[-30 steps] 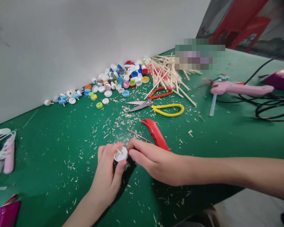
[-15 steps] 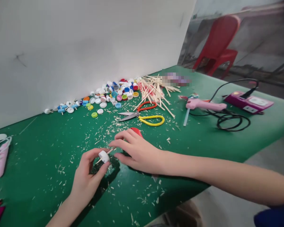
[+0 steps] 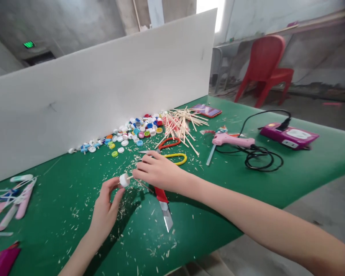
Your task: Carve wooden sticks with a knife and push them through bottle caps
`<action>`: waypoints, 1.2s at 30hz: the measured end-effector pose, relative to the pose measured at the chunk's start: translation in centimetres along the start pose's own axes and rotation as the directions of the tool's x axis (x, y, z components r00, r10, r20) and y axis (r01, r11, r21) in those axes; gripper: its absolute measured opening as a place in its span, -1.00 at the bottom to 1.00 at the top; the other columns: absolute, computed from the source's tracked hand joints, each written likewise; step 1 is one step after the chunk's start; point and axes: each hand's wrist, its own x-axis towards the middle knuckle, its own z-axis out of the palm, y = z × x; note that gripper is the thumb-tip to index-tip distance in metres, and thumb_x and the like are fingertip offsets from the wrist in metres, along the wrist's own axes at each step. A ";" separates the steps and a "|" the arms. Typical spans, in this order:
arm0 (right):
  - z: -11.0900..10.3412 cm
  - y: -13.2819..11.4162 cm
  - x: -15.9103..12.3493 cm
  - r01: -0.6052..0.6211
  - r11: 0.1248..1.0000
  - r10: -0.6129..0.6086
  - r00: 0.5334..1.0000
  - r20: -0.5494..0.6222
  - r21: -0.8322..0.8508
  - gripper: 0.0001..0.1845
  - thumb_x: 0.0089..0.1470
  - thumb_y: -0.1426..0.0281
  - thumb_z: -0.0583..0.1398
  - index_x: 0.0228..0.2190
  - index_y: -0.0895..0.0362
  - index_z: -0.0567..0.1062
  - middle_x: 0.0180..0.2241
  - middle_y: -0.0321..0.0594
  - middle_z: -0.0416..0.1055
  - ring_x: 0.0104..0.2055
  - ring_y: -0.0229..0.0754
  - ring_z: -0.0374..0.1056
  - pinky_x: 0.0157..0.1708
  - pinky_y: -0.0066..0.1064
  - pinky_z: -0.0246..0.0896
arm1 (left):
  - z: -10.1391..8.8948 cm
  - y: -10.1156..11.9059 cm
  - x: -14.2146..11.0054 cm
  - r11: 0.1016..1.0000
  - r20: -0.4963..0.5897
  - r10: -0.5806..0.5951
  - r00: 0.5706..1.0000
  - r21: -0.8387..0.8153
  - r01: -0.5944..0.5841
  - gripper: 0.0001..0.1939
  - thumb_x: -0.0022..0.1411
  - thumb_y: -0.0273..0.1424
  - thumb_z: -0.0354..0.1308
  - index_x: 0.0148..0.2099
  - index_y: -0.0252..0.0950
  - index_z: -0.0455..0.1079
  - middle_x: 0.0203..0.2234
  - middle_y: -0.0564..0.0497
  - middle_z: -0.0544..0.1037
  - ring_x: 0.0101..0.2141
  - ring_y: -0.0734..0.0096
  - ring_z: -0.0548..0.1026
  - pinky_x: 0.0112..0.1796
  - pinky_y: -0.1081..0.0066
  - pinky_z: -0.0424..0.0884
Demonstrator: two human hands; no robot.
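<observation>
My left hand (image 3: 107, 207) is closed, with thumb and fingers around a white bottle cap (image 3: 124, 180). A thin wooden stick (image 3: 130, 177) passes through the cap. On the stick's right end my right hand (image 3: 158, 171) has its fingertips pinched. Beneath the right hand lies a utility knife (image 3: 161, 194) with a red handle, its blade pointing toward me; the hand covers the upper part. Just beyond, scissors (image 3: 176, 157) with one red and one yellow handle loop lie on the table, partly hidden by the right hand.
Several loose bottle caps (image 3: 140, 130) and a heap of wooden sticks (image 3: 184, 122) lie along the white partition (image 3: 109, 92). At right are a pink glue gun (image 3: 232, 140), a coiled black cord, and a purple power strip (image 3: 290, 135). Shavings litter the green table (image 3: 218, 214).
My view has tilted up, showing more of the room. My right hand has shifted so the knife under it shows more. Both hands still hold the cap and stick.
</observation>
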 end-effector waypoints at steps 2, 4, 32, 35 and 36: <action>0.1 0.4 -0.1 0.000 1.000 0.000 1.000 0.013 0.009 -0.79 0.29 0.50 -0.02 -0.16 0.13 0.38 -0.22 -0.24 0.32 -0.17 -0.22 0.12 0.00 -0.27 -0.03 | -0.1 0.3 0.3 0.998 0.013 0.015 1.000 0.065 -0.015 -0.69 0.36 -0.14 -0.05 -0.04 -0.22 0.32 -0.17 -0.06 0.52 -0.21 0.34 0.52 -0.20 0.34 0.47; 0.4 0.5 -0.1 0.009 1.000 -0.010 1.000 0.013 0.029 -0.78 0.29 0.51 -0.02 -0.15 0.11 0.39 -0.23 -0.25 0.33 -0.18 -0.24 0.11 0.00 -0.29 -0.03 | -0.2 0.7 0.5 0.989 0.019 0.063 0.998 0.135 -0.065 -0.71 0.38 -0.17 -0.09 -0.11 -0.23 0.35 -0.23 -0.04 0.53 -0.27 0.37 0.49 -0.23 0.37 0.44; 2.4 6.7 -2.1 -0.528 0.810 0.572 0.618 0.539 -0.254 -0.55 0.24 0.17 0.13 0.05 0.18 0.36 0.04 -0.06 0.28 0.03 -0.13 0.27 0.02 -0.14 0.27 | -1.2 -0.4 0.8 0.997 0.031 -0.050 0.998 0.061 0.048 -0.70 0.34 -0.20 -0.10 -0.24 -0.24 0.37 -0.31 0.00 0.48 -0.35 0.38 0.36 -0.28 0.41 0.23; 2.3 7.0 -2.1 -0.542 0.798 0.585 0.590 0.556 -0.264 -0.53 0.24 0.15 0.13 0.07 0.18 0.35 0.07 -0.05 0.26 0.06 -0.11 0.26 0.05 -0.11 0.24 | -1.1 -0.4 0.8 0.997 0.030 -0.026 0.999 0.080 0.024 -0.71 0.34 -0.21 -0.09 -0.24 -0.24 0.37 -0.32 0.02 0.47 -0.36 0.40 0.36 -0.30 0.43 0.21; 2.2 7.1 -2.0 -0.542 0.798 0.584 0.583 0.565 -0.264 -0.52 0.24 0.15 0.13 0.07 0.17 0.34 0.08 -0.05 0.25 0.07 -0.10 0.24 0.06 -0.09 0.23 | -1.1 -0.4 0.8 0.996 0.031 -0.022 0.999 0.087 0.019 -0.71 0.34 -0.22 -0.09 -0.25 -0.24 0.37 -0.34 0.03 0.47 -0.36 0.41 0.35 -0.31 0.43 0.20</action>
